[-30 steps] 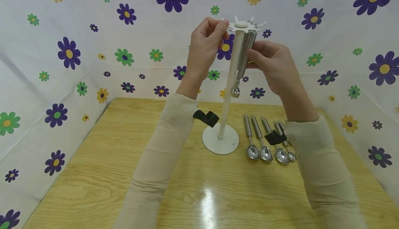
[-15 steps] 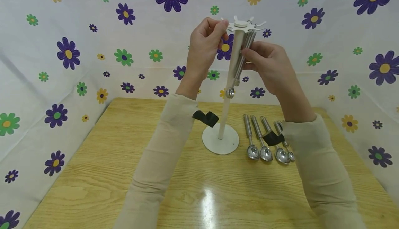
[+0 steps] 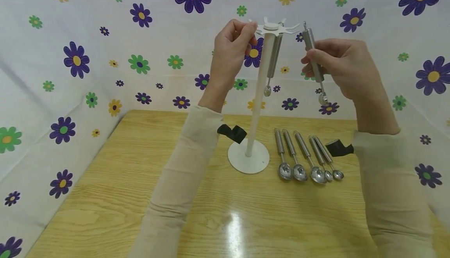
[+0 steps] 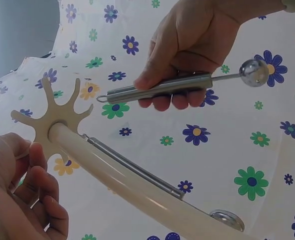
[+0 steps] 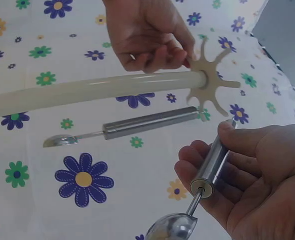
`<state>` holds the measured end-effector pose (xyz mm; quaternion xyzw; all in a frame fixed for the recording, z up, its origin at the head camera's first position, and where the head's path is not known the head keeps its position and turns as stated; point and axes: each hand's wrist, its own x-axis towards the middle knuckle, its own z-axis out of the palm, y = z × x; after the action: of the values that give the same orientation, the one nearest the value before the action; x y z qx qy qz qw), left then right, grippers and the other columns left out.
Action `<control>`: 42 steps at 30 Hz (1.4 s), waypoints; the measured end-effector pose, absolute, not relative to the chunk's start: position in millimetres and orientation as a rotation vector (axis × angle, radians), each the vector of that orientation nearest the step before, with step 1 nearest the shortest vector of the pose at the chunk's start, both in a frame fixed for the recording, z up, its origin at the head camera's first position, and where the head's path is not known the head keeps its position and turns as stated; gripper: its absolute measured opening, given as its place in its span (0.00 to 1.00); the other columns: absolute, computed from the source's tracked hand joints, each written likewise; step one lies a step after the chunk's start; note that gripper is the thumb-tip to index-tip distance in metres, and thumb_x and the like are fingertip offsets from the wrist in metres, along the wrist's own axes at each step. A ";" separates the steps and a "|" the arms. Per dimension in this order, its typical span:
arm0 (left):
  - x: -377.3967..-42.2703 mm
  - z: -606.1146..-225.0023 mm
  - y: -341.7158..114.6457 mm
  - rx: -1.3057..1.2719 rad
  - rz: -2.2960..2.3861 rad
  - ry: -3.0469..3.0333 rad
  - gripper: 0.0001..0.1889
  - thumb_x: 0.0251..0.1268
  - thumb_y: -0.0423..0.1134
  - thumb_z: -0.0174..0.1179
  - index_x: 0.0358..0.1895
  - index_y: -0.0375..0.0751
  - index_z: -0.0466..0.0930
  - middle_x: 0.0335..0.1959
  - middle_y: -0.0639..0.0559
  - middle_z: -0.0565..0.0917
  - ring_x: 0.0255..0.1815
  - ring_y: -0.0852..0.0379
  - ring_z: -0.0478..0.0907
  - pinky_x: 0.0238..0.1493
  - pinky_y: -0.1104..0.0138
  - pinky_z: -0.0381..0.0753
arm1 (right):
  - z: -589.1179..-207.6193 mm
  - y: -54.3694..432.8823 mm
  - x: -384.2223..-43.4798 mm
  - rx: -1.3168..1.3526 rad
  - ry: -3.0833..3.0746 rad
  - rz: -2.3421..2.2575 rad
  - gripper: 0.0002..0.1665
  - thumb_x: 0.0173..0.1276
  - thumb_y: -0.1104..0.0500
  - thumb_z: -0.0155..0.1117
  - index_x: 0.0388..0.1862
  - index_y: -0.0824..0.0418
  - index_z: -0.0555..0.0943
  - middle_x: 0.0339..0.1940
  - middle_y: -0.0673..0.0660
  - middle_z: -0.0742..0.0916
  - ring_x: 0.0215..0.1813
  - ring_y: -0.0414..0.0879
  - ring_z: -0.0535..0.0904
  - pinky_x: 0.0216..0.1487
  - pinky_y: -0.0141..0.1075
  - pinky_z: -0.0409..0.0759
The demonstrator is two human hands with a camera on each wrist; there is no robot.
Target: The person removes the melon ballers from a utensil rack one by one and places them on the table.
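A white stand [image 3: 258, 94] with a star-shaped ring of hooks [image 3: 271, 27] rises from a round base. My left hand [image 3: 228, 53] pinches one hook at the left of the ring. Right of the stand, my right hand [image 3: 348, 64] holds a small steel scoop [image 3: 308, 37] by its thick handle, bowl downward, apart from the hooks. In the right wrist view, the thumb lies on that scoop's handle [image 5: 213, 162]. Another steel scoop [image 3: 274, 57] hangs from a hook beside the pole, also seen as the hanging scoop [image 4: 137, 165] in the left wrist view.
Several steel scoops [image 3: 285, 170] lie roughly side by side on the wooden table [image 3: 158, 195], to the right of the base. Flower-patterned white sheeting [image 3: 158, 35] encloses the back and sides. A black wrist mount [image 3: 233, 133] sits on each sleeve.
My right hand has moved right, taking one scoop off its hook and away from the stand. The other scoop still hangs. My left hand keeps its pinch on the hook.
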<state>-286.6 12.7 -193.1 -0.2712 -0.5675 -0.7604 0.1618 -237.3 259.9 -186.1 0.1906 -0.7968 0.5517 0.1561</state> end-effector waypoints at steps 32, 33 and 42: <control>-283.4 -191.1 14.4 -0.691 -2.240 -1.632 0.07 0.79 0.35 0.58 0.38 0.41 0.74 0.29 0.49 0.78 0.29 0.55 0.70 0.34 0.68 0.72 | -211.7 283.5 -236.9 0.121 -2.377 1.651 0.15 0.73 0.55 0.70 0.52 0.62 0.84 0.35 0.47 0.90 0.33 0.41 0.88 0.39 0.28 0.85; -283.3 -191.0 14.4 -0.689 -2.238 -1.633 0.07 0.79 0.35 0.58 0.38 0.41 0.74 0.29 0.49 0.78 0.29 0.55 0.70 0.34 0.69 0.72 | -214.1 283.8 -237.6 0.122 -2.384 1.647 0.16 0.73 0.55 0.70 0.52 0.63 0.84 0.35 0.47 0.90 0.33 0.41 0.88 0.39 0.28 0.85; -283.1 -191.3 14.6 -0.695 -2.227 -1.630 0.07 0.79 0.35 0.57 0.38 0.41 0.74 0.29 0.48 0.78 0.29 0.56 0.71 0.35 0.70 0.73 | -241.2 284.1 -241.6 0.131 -2.482 1.565 0.22 0.73 0.49 0.70 0.54 0.65 0.83 0.36 0.45 0.90 0.35 0.41 0.88 0.39 0.30 0.85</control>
<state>-283.1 14.6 -191.3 -0.2414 -0.5667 -0.7739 0.1473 -241.6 284.1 -241.2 0.0443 -0.8405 0.5302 0.1021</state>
